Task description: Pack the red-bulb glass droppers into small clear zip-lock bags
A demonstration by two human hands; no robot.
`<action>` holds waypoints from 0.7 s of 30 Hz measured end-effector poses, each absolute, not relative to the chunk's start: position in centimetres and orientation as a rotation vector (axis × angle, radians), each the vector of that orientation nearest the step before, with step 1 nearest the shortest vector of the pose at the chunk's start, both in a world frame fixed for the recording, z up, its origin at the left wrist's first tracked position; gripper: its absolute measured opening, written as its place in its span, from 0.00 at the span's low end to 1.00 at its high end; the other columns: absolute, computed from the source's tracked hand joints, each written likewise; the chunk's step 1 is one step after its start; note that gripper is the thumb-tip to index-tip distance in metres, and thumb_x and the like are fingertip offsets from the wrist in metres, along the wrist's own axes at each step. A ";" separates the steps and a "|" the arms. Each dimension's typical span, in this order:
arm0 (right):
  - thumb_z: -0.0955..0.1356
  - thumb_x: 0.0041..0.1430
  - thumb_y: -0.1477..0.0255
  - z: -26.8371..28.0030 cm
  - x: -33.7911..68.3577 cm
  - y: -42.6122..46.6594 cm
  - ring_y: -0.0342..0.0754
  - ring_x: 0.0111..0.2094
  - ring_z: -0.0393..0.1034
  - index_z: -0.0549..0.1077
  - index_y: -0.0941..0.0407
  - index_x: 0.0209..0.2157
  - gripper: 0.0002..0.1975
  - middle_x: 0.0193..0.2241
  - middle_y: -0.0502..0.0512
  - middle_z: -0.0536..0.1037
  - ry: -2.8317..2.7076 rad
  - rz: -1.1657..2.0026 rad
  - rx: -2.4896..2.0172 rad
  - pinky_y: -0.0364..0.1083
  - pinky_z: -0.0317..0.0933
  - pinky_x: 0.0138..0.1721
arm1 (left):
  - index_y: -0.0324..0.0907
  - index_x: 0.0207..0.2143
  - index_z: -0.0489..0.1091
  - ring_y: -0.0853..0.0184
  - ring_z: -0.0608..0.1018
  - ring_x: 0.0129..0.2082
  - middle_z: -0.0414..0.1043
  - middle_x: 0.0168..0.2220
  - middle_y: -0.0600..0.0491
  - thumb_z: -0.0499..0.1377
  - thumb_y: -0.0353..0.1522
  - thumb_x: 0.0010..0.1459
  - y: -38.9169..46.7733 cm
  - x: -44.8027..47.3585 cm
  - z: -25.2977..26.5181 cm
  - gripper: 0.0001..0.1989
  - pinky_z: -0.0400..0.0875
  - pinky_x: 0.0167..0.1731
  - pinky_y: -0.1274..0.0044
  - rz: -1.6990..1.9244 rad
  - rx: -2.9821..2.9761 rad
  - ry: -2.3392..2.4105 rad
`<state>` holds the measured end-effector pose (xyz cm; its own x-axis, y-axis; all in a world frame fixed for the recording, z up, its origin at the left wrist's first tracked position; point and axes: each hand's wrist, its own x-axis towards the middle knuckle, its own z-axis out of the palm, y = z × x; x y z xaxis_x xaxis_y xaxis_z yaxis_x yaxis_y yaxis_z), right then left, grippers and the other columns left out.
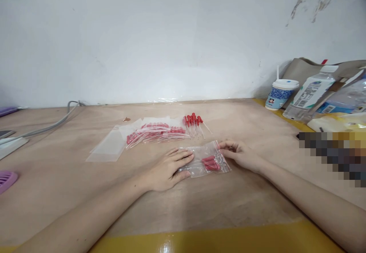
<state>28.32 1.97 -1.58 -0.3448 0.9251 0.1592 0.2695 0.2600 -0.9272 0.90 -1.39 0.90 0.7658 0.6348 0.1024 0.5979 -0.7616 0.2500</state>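
A clear zip-lock bag [197, 166] lies on the table in front of me, with several small red pieces [211, 163] inside. My left hand [171, 168] rests flat across its left end, fingers stretched out and thumb apart. At the right end, near the zip edge with its red line, my right hand [236, 152] pinches the bag's upper corner between thumb and fingers. Beyond the bag sits a pile of filled bags [160, 132] with red pieces showing through. Next to it are several loose red-headed pieces [193, 119] with thin pale stems.
Flat translucent bags [107, 146] lie left of the pile. A grey cable [54, 125] runs along the far left, with a purple slotted object [7, 180] nearer me. At the right stand a paper cup [281, 95] and a leaning plastic bottle [311, 91]. A white wall rises behind.
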 end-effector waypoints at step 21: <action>0.68 0.45 0.64 -2.0 25.9 15.1 0.48 0.34 0.70 0.73 0.58 0.33 0.14 0.32 0.57 0.77 -1.620 0.419 -1.775 0.44 0.60 0.35 | 0.45 0.61 0.47 0.65 0.50 0.62 0.47 0.62 0.52 0.43 0.42 0.64 -1.3 0.8 0.9 0.25 0.44 0.60 0.66 0.199 2.769 0.977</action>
